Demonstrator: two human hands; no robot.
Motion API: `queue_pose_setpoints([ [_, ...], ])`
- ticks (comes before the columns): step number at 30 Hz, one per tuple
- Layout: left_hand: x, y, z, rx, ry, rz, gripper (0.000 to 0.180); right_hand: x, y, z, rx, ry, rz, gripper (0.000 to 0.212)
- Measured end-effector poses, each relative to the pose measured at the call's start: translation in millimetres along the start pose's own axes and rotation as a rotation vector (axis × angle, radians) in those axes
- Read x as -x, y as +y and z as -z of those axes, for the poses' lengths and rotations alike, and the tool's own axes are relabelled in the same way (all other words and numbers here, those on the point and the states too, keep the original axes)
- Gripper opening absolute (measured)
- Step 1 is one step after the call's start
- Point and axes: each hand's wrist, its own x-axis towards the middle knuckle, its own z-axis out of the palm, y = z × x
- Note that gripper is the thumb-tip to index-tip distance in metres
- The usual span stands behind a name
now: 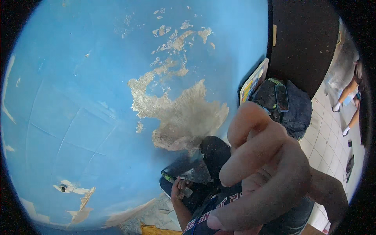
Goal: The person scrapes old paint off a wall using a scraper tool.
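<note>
My right hand point(270, 164) looms large and close to the camera, with its fingers bent and apart. Nothing shows between them. Lower down, my left hand point(179, 190) is closed at the edge of a dark flat object point(190, 170) with a shiny grey patch and a green strip along one side. Its exact kind is unclear. A small pale piece point(188, 192) shows by the left fingers. Beyond the hands stands a blue wall point(105, 78) with a bare, rough grey patch point(184, 113) where paint is gone.
A dark bag point(299, 107) with a phone point(281, 98) on it sits at the right. Beside it leans a colourful board point(254, 80), near a black panel point(301, 43). Another person's legs point(346, 96) are at far right on white floor tiles point(323, 129).
</note>
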Motion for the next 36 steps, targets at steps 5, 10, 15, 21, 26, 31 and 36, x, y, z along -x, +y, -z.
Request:
queue_pose_setpoints([
  [5,-1.1,2.6,14.4,-0.055,-0.051,-0.024,0.057,-5.0,9.9,-19.9,-0.025,0.109,0.059,0.031],
  [10,-4.6,4.0,20.0,-0.088,-0.022,-0.028,0.050,-26.7,11.0,-12.3,0.010,0.162,0.166,0.053],
  [15,5.2,4.2,5.6,-0.161,0.007,-0.027,0.041,5.3,20.5,-28.8,-0.056,-0.187,-0.063,0.023],
  [21,20.5,-3.7,-51.5,-0.740,0.109,0.038,0.037,142.2,52.8,-39.2,0.094,-0.526,-0.500,0.024],
  [26,27.3,-7.4,-83.2,-1.427,0.057,-0.080,0.038,202.1,15.5,-55.2,0.274,-0.820,-0.506,0.049],
  [31,41.5,12.5,-133.0,-1.911,-0.137,-0.269,0.031,247.8,18.5,-36.4,0.159,-1.335,-0.763,0.059],
  [36,46.1,27.4,-137.8,-1.888,-0.030,-0.430,0.027,207.7,27.1,-27.3,0.117,-1.633,-1.156,0.055],
])
